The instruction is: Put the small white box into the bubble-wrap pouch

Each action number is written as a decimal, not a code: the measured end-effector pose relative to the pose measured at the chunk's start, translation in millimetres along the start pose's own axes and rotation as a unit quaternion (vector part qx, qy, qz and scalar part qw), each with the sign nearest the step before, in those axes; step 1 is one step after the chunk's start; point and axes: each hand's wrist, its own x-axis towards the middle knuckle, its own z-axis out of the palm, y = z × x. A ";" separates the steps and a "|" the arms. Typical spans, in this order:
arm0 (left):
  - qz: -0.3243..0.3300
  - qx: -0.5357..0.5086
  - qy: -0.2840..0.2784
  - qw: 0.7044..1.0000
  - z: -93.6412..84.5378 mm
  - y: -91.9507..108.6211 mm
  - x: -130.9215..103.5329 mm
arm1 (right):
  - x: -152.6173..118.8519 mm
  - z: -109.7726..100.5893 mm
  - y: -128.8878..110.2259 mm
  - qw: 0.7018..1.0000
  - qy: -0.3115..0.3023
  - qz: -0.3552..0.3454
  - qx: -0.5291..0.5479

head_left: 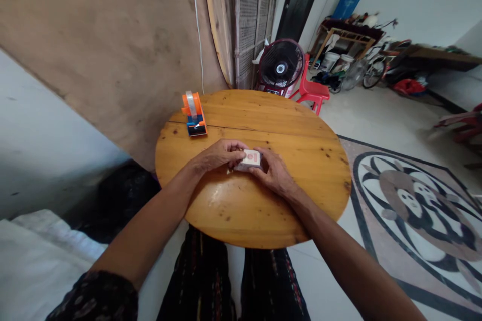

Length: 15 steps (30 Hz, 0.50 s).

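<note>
A small block that looks like a deck of cards (251, 157), white on top with red print, sits between my hands over the middle of the round wooden table (222, 205). My left hand (223, 154) grips its left end, thumb on the top face and fingers curled around the side. My right hand (274, 170) closes on the right end, with the thumb at the near edge and the fingers along the far one. The underside is hidden, so I cannot tell whether it touches the tabletop.
An orange and blue tape dispenser (196, 115) with a tape roll stands at the table's back left. Behind the table are a dark red fan (281, 67) and a red plastic chair (314, 91). A wooden board (113, 35) leans along the left.
</note>
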 end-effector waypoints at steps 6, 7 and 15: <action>0.000 -0.007 -0.008 1.000 -0.7 -1.9 0.2 | 1.1 1.6 3.0 1.000 -0.002 0.001 0.004; 0.000 -0.008 -0.007 1.000 -0.4 -1.0 -0.1 | 1.1 1.4 2.5 1.000 -0.001 0.002 0.004; -0.006 -0.010 -0.005 1.000 -0.4 2.6 -1.6 | -1.1 -1.1 -1.7 1.000 -0.006 -0.012 -0.005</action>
